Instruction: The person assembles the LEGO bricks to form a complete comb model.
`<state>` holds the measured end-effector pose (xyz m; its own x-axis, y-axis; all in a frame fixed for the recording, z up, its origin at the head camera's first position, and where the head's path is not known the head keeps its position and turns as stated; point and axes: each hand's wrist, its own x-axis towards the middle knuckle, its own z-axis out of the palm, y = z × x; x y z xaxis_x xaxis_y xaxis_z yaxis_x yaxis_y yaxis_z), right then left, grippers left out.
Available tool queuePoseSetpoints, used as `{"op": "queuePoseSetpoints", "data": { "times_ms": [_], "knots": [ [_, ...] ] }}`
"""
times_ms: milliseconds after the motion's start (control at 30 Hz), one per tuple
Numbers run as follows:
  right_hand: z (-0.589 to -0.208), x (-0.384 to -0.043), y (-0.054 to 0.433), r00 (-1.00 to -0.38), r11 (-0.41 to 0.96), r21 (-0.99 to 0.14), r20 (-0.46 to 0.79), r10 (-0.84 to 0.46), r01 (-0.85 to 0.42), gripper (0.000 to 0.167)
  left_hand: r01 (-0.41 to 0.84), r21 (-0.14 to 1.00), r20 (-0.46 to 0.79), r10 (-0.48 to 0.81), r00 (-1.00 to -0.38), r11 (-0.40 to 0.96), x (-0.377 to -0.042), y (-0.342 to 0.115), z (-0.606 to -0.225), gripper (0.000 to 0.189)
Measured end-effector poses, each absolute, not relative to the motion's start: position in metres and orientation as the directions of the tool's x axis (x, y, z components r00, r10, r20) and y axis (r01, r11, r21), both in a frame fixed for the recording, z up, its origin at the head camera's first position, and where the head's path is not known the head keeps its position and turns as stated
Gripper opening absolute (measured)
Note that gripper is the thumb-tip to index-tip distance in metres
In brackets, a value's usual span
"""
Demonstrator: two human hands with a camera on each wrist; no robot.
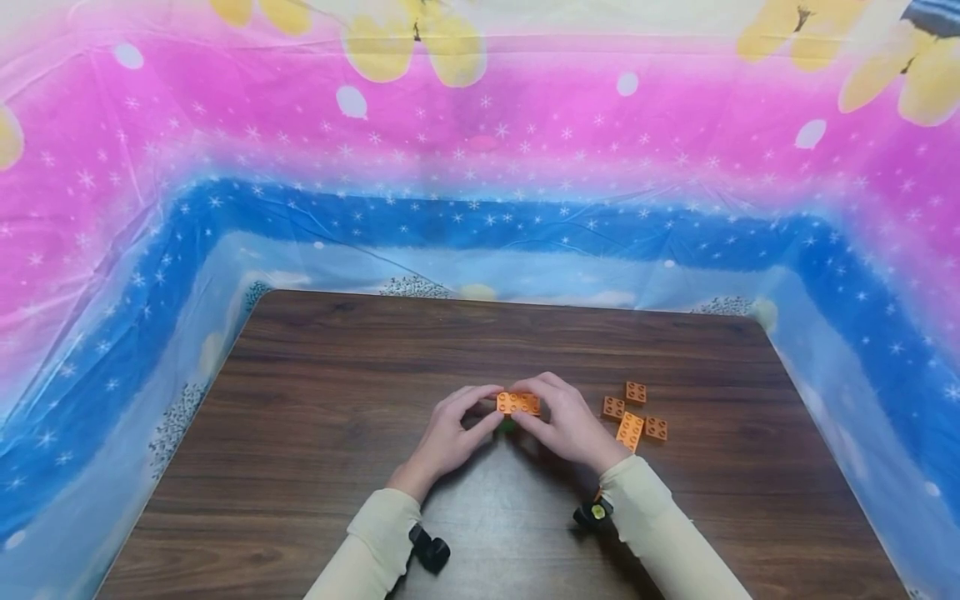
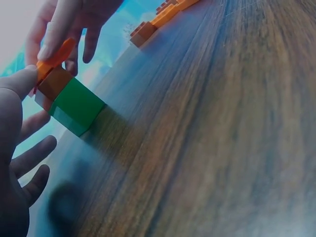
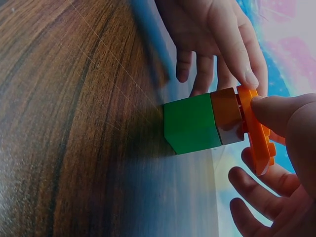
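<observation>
Left hand (image 1: 453, 429) and right hand (image 1: 568, 423) pinch an orange plate (image 1: 517, 403) at the frame's lower centre, I'd say to steady it over the brown block (image 3: 228, 117) on the green block (image 3: 191, 123).

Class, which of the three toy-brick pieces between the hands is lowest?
The green block, the only green one; above it are the darker orange brick and, topmost, the bright orange piece.
</observation>
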<state>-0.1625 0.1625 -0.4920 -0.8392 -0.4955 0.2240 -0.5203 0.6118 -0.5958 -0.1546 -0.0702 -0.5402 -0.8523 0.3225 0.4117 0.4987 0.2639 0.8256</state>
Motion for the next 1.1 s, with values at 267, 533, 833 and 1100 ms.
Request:
{"op": "queuePoseSetpoints", "data": {
  "times_ms": [267, 533, 833, 1100],
  "knots": [
    [-0.4945, -0.1627, 0.1623, -0.833, 0.609, -0.584, 0.248, -0.495, -0.536, 0.032, 0.486, 0.839, 0.407, 0.31, -0.859, 0.246, -0.1534, -0.0691, -0.5409, 0.036],
    [-0.494, -0.1621, 0.1618, -0.832, 0.609, -0.582, 0.254, -0.493, -0.539, 0.032, 0.476, 0.842, 0.402, 0.293, -0.867, 0.252, -0.1531, -0.0683, -0.5413, 0.034],
    [-0.4949, -0.1614, 0.1608, -0.852, 0.621, -0.607, 0.204, -0.482, -0.496, 0.032, 0.483, 0.841, 0.415, 0.282, -0.865, 0.244, -0.153, -0.0681, -0.5434, 0.034],
    [-0.4938, -0.1623, 0.161, -0.869, 0.638, -0.62, 0.156, -0.469, -0.456, 0.032, 0.475, 0.844, 0.398, 0.301, -0.866, 0.249, -0.1551, -0.0686, -0.5429, 0.034]
  ]
}}
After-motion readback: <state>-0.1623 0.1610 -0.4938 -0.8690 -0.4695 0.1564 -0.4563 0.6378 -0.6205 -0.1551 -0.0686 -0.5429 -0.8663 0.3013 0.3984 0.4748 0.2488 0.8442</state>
